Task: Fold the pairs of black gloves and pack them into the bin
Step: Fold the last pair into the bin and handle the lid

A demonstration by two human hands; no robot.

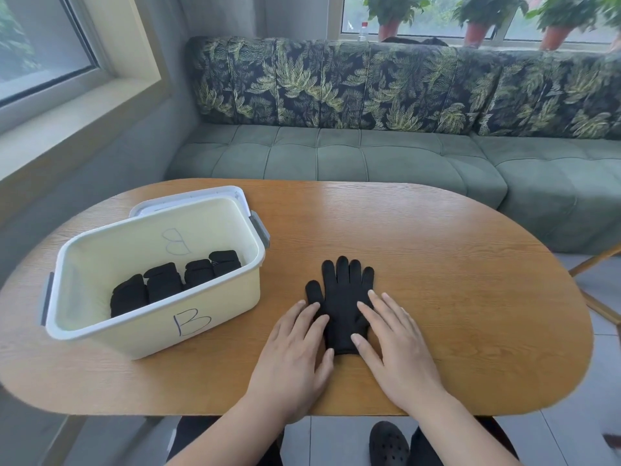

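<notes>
A black glove lies flat on the wooden table, fingers pointing away from me; whether a second glove lies under it I cannot tell. My left hand rests flat on its left edge near the cuff, fingers straight. My right hand lies flat on its right edge, fingers straight and spread. To the left stands a cream plastic bin marked "B". Inside it, several folded black glove bundles sit in a row.
The bin's white lid lies behind the bin. A green sofa with leaf-print cushions runs along the table's far side. Potted plants stand on the window sill. My shoe shows below the table's near edge.
</notes>
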